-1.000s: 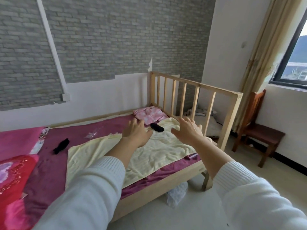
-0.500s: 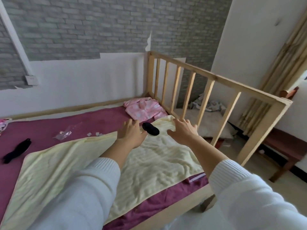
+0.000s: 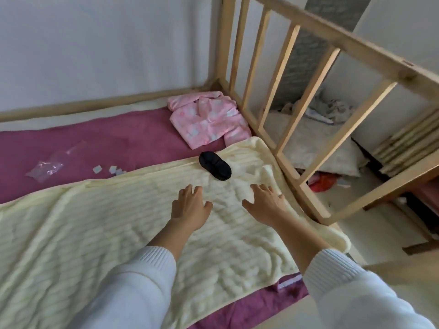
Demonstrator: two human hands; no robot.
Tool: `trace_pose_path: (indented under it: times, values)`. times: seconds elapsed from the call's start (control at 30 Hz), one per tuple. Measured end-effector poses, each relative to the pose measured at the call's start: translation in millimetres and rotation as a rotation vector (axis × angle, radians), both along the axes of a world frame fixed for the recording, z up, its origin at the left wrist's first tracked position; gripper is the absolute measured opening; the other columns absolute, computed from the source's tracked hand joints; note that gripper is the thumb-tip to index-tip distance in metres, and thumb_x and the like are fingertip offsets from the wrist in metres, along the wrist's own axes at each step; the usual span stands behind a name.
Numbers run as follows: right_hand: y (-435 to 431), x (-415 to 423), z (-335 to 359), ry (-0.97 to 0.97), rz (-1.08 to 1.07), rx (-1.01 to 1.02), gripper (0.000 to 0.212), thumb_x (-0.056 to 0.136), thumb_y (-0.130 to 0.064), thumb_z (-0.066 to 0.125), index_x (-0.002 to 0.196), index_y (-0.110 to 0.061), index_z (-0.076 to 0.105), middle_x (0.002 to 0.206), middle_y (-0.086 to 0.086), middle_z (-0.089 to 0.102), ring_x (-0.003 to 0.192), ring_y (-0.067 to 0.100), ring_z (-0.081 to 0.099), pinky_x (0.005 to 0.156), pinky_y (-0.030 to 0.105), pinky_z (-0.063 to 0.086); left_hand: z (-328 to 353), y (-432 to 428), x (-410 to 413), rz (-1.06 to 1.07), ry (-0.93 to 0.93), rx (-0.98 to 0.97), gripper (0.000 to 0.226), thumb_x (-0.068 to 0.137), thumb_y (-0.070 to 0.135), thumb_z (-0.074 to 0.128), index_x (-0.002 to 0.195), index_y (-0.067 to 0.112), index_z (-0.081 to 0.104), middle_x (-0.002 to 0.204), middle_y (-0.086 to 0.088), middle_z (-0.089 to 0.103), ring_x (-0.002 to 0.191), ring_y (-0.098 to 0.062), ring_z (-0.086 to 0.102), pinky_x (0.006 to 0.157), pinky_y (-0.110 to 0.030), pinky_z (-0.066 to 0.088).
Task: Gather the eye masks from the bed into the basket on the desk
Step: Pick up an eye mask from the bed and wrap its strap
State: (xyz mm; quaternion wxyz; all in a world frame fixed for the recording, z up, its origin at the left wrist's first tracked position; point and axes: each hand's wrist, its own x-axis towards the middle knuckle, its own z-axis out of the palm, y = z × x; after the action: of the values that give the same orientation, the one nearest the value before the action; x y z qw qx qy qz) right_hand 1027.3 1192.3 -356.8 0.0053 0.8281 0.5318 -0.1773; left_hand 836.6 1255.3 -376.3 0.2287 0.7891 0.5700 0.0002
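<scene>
Both your hands are out over the bed, palms down, fingers spread and holding nothing. Your left hand (image 3: 190, 205) hovers above the cream blanket (image 3: 118, 233), fingers fanned toward the far side; whether it touches the fabric, you can't tell from here. Your right hand (image 3: 263, 205) sits just beside it, also splayed wide, thumb pointing inward toward the left one, near the blanket's edge by the footboard.

Straight ahead of both hands, just beyond your fingertips and between them, lies the black eye mask (image 3: 215, 165). It rests on the far edge of the cream blanket, angled, one end near the maroon sheet (image 3: 107, 138). Neither hand touches it.

Beyond the mask, farther from your hands, a pink patterned garment (image 3: 209, 119) lies crumpled in the corner against the wooden rail (image 3: 285, 91). That slatted rail runs along the outside of your right hand, close by it.

Well off to the far left of your left hand, on the maroon sheet, you see a clear plastic bag (image 3: 47, 166) and a few small pale scraps (image 3: 109, 169). White knit sleeves (image 3: 142, 281) cover both forearms up to the wrists
</scene>
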Motion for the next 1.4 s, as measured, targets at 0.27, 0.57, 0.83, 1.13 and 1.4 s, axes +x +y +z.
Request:
trace_pose_path:
  times: [0.27,0.57,0.83,1.13,1.4]
  values:
    - [89,27,-92,0.102,-0.039,-0.172,0.057,0.088,-0.047,0.047,0.136,-0.018,0.042,0.136,0.006,0.051,0.125,0.026,0.044,0.101,0.049,0.034,-92,93,35,0.024,0.019,-0.21,0.052,0.092,0.039,0.043,0.136,0.013,0.041,0.141,-0.007,0.045,0.127,-0.027,0.04,0.094,-0.043,0.043]
    - [198,66,-192,0.177,-0.04,-0.185,0.057,0.09,-0.042,0.047,0.14,-0.019,0.038,0.14,0.006,0.047,0.129,0.026,0.041,0.102,0.048,0.034,-191,203,86,0.264,-0.138,-0.333,0.052,0.092,0.033,0.046,0.14,0.013,0.042,0.138,-0.011,0.05,0.124,-0.03,0.047,0.093,-0.044,0.047]
    - [261,73,-277,0.219,-0.07,-0.03,0.055,0.085,-0.035,0.061,0.134,-0.022,0.04,0.146,0.007,0.029,0.128,0.03,0.035,0.101,0.048,0.04,-272,271,119,0.485,-0.364,-0.262,0.042,0.089,0.037,0.055,0.119,0.008,0.055,0.1,-0.001,0.064,0.09,-0.024,0.061,0.064,-0.029,0.044]
    - [274,86,-282,0.538,-0.452,0.173,0.018,0.094,-0.02,0.043,0.079,-0.012,0.047,0.07,-0.002,0.048,0.057,0.011,0.043,0.045,0.017,0.031,-271,262,122,0.674,-0.646,-0.307,0.027,0.09,0.026,0.057,0.093,-0.001,0.059,0.093,-0.019,0.07,0.086,-0.034,0.068,0.078,-0.052,0.057]
    - [235,58,-181,0.929,-0.707,0.423,0.018,0.099,-0.029,0.038,0.09,-0.019,0.051,0.093,0.002,0.07,0.08,0.012,0.071,0.069,0.026,0.056,-185,215,76,0.677,-0.953,-0.395,0.01,0.086,0.016,0.059,0.087,0.022,0.051,0.095,-0.004,0.068,0.086,-0.015,0.069,0.065,-0.023,0.06]
